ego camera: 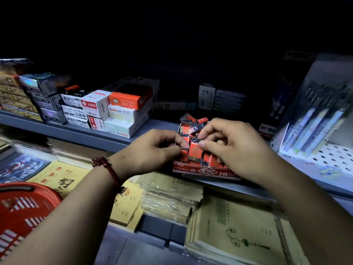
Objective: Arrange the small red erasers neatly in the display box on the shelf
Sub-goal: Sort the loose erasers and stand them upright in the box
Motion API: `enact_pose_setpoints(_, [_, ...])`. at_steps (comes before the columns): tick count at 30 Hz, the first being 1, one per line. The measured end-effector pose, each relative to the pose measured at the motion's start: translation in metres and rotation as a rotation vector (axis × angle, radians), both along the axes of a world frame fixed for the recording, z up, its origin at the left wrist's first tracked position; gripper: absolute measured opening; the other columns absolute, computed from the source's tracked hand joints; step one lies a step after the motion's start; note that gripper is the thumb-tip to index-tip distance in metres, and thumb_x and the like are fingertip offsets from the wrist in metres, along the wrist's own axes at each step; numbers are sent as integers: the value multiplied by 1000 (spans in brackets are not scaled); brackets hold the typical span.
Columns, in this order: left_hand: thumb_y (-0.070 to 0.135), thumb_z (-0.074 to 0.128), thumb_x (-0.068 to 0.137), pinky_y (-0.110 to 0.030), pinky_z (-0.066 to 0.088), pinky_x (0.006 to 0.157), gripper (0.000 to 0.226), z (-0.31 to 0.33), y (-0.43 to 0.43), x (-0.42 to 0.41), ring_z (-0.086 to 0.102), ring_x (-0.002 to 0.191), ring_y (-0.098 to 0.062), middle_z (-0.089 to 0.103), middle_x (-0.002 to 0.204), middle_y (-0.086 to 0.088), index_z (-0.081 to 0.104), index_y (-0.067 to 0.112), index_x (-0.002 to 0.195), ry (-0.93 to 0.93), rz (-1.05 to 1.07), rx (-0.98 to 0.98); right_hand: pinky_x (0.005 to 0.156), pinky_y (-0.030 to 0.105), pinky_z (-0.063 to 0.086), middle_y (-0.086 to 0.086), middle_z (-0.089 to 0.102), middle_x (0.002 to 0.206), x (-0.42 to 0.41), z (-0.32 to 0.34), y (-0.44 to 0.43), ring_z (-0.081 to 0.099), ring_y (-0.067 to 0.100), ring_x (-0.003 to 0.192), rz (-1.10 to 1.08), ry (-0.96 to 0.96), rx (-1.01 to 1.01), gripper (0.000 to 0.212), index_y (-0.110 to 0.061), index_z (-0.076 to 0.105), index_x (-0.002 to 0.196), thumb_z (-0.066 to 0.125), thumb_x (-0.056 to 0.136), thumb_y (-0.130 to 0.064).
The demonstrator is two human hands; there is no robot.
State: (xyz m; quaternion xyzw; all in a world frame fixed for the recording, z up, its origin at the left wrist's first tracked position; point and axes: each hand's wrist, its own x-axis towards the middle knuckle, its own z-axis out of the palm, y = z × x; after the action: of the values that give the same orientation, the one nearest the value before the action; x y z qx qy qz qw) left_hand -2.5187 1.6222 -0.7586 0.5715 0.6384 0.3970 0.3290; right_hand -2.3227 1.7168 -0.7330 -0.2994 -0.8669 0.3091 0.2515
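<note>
Presently both hands over display box (202, 170) at front edge of shelf (80, 134). Left hand (150, 150): fingers curled, thumb and forefinger pinched at left edge of upright red eraser (195, 151); red bead bracelet (108, 169) on wrist. Right hand (235, 148): thumb and forefinger pinched on top right corner of same eraser, remaining fingers curled over box contents. Eraser upright, marked 2B at its lower end, standing in front row of box; held from both sides.

More red erasers (193, 124) in clear wrap heaped loosely toward rear of box, tilted at mixed angles, not in rows. A few upright ones beside the held eraser, partly hidden by right hand; count not determinable. Box front wall red, printed 2B, overhanging shelf front edge slightly.

Left along same shelf: stacked small cartons (112, 109), white and orange, near but apart from box. Right end of shelf: pen packs (313, 127) leaning in white perforated rack. Lower tier below shelf edge: yellow exercise books (235, 232), several in plastic wrap. Red basket (24, 207) at lower left corner of view.
</note>
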Motion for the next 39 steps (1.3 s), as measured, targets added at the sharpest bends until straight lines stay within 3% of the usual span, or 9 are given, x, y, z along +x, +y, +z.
enact_pose_setpoints(5, [45, 75, 77, -67, 52, 91, 32, -1, -2, -1, 64, 103, -50, 67, 107, -30, 73, 27, 103, -29, -56, -28, 60, 31, 52, -22, 66, 65, 2, -1, 1, 61, 12, 59, 6, -49, 60, 2, -30, 76, 90, 75, 90, -28])
enact_pose_setpoints(9, [37, 74, 81, -62, 54, 93, 25, -2, -1, -3, 64, 103, -46, 65, 110, -27, 71, 30, 105, -37, -50, -29, 79, 34, 53, -14, 68, 86, 1, -5, -1, 62, 3, 85, 76, -155, 245, 6, -29, 80, 87, 75, 89, -30])
enact_pose_setpoints(15, [9, 67, 95, -33, 51, 72, 22, -3, 1, -7, 56, 80, -20, 58, 93, -20, 67, 21, 113, -26, -61, -43, 68, 19, 40, -15, 64, 85, 0, -7, 0, 56, -1, 79, 64, -170, 295, 5, -29, 78, 85, 75, 89, -29])
enact_pose_setpoints(19, [13, 69, 94, -33, 51, 67, 45, -4, 0, -4, 58, 73, -14, 60, 83, -4, 57, 38, 129, -6, 19, 24, 63, 12, 31, -17, 62, 85, 0, -6, -3, 53, -9, 75, 55, -160, 294, 3, -30, 75, 89, 76, 88, -27])
enact_pose_setpoints(21, [22, 68, 96, -28, 50, 61, 40, -7, 5, 0, 60, 67, -11, 65, 78, -3, 57, 42, 129, 90, 116, 66, 63, 12, 31, -17, 63, 86, 0, -7, -4, 53, -11, 74, 46, -145, 297, 7, -31, 74, 93, 75, 87, -28])
enact_pose_setpoints(26, [26, 64, 95, -17, 45, 50, 28, -9, 15, 11, 58, 56, -6, 71, 74, -5, 68, 36, 120, 176, 260, 77, 60, 21, 38, -18, 65, 84, -3, -10, -7, 54, -7, 69, -14, -111, 327, 19, -38, 69, 103, 73, 86, -30])
enact_pose_setpoints(30, [25, 68, 91, -32, 60, 63, 21, -7, 13, 9, 69, 70, -20, 73, 75, -8, 73, 31, 110, 170, 268, 92, 59, 23, 37, -18, 65, 81, -5, -13, -8, 53, -4, 62, -46, -97, 327, 19, -35, 68, 105, 70, 87, -31])
enact_pose_setpoints(33, [20, 71, 88, -26, 51, 56, 20, -9, 13, 9, 62, 64, -15, 65, 72, -1, 73, 31, 104, 182, 296, 136, 59, 22, 34, -15, 66, 81, -5, -14, -6, 52, -2, 60, -51, -69, 314, 17, -33, 69, 103, 69, 87, -28])
enact_pose_setpoints(39, [13, 79, 85, -8, 47, 64, 15, -3, 10, 12, 60, 80, -12, 55, 105, -3, 73, 25, 93, 93, 318, 221, 57, 33, 49, -8, 59, 80, -6, -14, -6, 52, 12, 61, -115, 114, 293, 13, -25, 67, 92, 71, 87, -13])
